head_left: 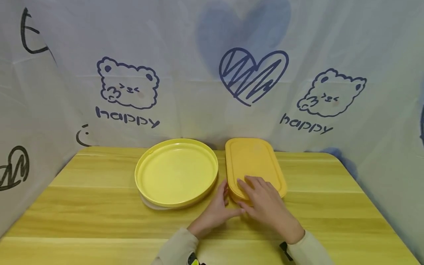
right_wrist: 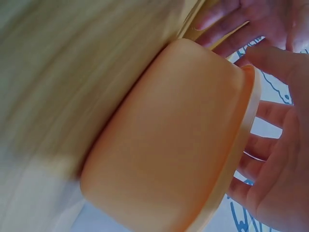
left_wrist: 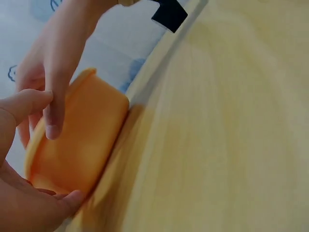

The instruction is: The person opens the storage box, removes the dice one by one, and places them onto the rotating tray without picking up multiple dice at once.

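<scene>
An orange lidded box (head_left: 253,158) lies on the table, longer front to back, with a flat lid over its rounded body. My right hand (head_left: 265,198) rests its fingertips on the near end of the lid. Its thumb hangs before the front wall, as the left wrist view shows from the side. Beside the near left corner is my left hand (head_left: 216,209), its fingers along the box's side and its thumb apart, close to the right thumb. In the right wrist view the box body (right_wrist: 159,140) sits flat on the wood.
To the left of the box is a round yellow tray (head_left: 177,173) with a raised rim, above a pale edge of something mostly hidden. Both stand on a wood-grain table (head_left: 99,221). Behind hangs a white cloth (head_left: 185,92) with bear and heart drawings.
</scene>
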The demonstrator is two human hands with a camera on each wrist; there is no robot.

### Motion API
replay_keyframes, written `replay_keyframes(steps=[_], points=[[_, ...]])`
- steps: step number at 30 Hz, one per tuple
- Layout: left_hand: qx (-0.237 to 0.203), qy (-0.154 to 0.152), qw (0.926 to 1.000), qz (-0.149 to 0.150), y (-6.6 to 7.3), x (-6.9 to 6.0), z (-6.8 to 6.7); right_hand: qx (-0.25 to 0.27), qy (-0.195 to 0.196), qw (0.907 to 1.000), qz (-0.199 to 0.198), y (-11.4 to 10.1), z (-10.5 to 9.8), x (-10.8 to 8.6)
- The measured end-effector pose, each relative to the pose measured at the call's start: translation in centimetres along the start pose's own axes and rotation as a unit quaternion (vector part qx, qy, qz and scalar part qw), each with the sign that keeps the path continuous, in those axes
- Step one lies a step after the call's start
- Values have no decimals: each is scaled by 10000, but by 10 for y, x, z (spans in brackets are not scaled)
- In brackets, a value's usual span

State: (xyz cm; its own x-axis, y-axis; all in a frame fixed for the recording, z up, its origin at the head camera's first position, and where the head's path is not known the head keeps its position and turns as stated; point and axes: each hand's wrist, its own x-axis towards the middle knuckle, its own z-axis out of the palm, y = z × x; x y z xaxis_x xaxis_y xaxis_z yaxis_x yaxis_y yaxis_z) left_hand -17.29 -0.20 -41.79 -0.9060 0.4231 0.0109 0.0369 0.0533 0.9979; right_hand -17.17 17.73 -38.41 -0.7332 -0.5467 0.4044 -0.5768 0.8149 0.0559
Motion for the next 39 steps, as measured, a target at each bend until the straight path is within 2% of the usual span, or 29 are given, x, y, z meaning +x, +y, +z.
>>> replay_keyframes(steps=[2,5,9,14,19,27,34,39], points=[[-141,7,9998,-105,-3,3,1,-17,4,10000,17,1,1,0],[-188,-9,9998,-102,-7,6,1,-59,16,9999,96,2,2,-1],[-182,93,9997,125,-12,9,2,-99,42,9998,162,4,3,-2],[-180,488,9974,496,-12,16,5,-139,158,9998,45,4,2,0],[-220,764,9956,498,-10,19,6,-294,385,9987,-184,3,3,3],[-282,838,9951,437,-9,15,7,-266,730,9962,-403,-1,0,5],[-343,866,9946,457,-15,19,8,-391,599,9967,-384,0,2,4],[-365,892,9944,424,-17,19,10,-675,716,9936,-551,0,7,2]])
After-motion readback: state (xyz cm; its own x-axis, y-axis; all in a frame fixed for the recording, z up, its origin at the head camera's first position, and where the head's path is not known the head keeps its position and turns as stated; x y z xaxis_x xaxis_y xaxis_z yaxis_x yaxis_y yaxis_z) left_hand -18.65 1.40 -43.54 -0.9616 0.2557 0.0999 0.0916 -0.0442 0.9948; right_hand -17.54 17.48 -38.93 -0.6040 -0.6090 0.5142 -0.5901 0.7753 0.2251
